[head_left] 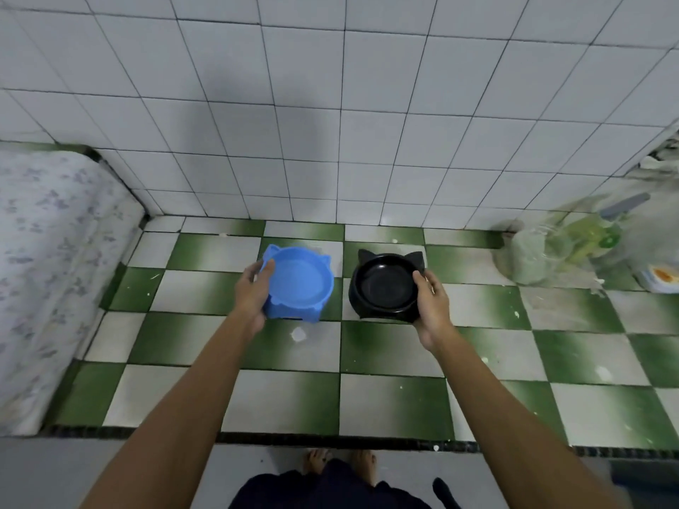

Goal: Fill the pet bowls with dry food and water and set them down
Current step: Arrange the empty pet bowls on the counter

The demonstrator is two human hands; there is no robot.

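A blue pet bowl [299, 282] with cat-ear tabs is over the green-and-white checked floor near the wall. My left hand [253, 293] grips its left rim, thumb over the edge. Beside it on the right is a black pet bowl [384, 286] of the same shape, and my right hand [433, 304] grips its right rim with the thumb on top. Both bowls look empty. Whether they rest on the floor or hang just above it is unclear.
A white tiled wall [330, 123] rises right behind the bowls. A patterned mattress [47, 259] fills the left side. Clear plastic bags with bottles [573, 244] lie at the right by the wall. My bare feet [340, 462] stand on grey floor below a dark step edge.
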